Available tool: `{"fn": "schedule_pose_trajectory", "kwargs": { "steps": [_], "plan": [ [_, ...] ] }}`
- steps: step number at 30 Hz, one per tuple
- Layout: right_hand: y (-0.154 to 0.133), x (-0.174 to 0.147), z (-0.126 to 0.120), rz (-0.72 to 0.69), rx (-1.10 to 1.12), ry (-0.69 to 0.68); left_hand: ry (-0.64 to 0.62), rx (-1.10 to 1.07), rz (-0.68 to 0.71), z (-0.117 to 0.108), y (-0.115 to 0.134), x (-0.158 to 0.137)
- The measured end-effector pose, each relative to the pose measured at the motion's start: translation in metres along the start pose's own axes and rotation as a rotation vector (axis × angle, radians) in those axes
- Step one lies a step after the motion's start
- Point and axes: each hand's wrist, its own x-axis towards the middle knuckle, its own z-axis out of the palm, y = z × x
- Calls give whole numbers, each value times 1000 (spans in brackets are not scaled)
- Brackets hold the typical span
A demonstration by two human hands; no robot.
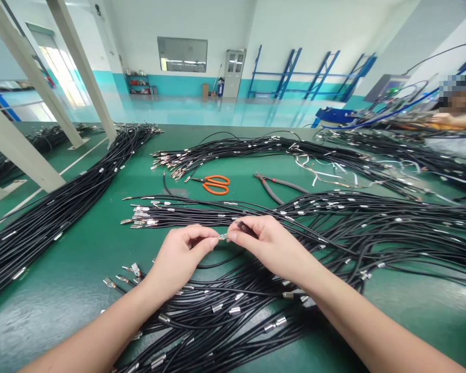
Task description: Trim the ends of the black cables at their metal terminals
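Observation:
Just above the middle cables, my two hands meet at a small silvery cable terminal (222,237). The thumb and forefinger of my left hand (184,254) pinch its left end. From the other side, my right hand (270,243) closes on the cable end at the terminal. A dark brown-black piece (244,227) shows between the right fingers; whether it is part of this cable I cannot tell. Behind the hands lies a bundle of black cables (194,215) with metal terminals. Below them spreads another loose heap of black cables (217,290) with silvery ends.
Orange-handled scissors (216,184) and cutting pliers (272,185) lie on the green table (89,235). More cable bundles (81,189) run along the left; another bundle (248,147) lies behind the tools. White strips (334,173) tangle at right. Pale posts (68,67) stand left. Another person (456,114) is at far right.

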Motion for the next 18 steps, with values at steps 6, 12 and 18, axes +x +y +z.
{"fn": "schedule_pose_trajectory", "kwargs": {
  "steps": [6,12,18],
  "plan": [
    [0,-1,1,24,69,-29,-18,-200,-80,1,3,-3],
    [0,0,1,30,85,-32,-37,-279,-103,2,1,-4],
    [1,-1,1,24,84,-35,-41,-338,-140,2,1,-3]
  ]
}}
